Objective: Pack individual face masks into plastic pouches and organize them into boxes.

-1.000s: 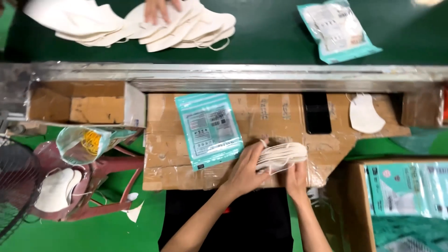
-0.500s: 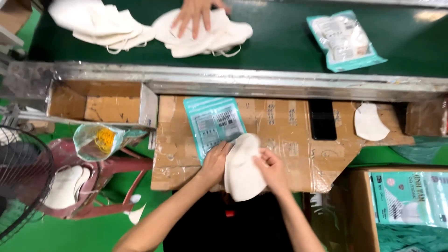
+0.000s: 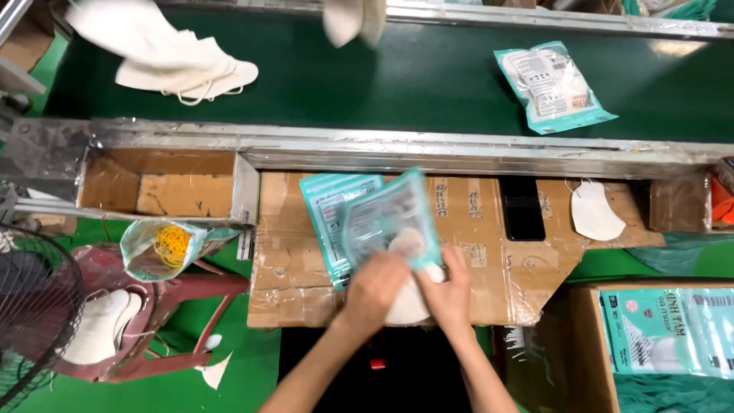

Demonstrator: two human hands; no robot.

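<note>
A bench (image 3: 474,252) of taped brown cardboard sits just near of a dark green conveyor belt (image 3: 413,76) that carries loose white masks (image 3: 191,69) at far left and 1 sealed teal packet (image 3: 552,86) at far right. At the bench's middle, the left hand (image 3: 375,284) and right hand (image 3: 449,289) both grip a blurred, translucent teal pouch (image 3: 388,222) with a white mask stack (image 3: 409,294) at its near end, above a flat teal pouch pile (image 3: 327,222).
</note>
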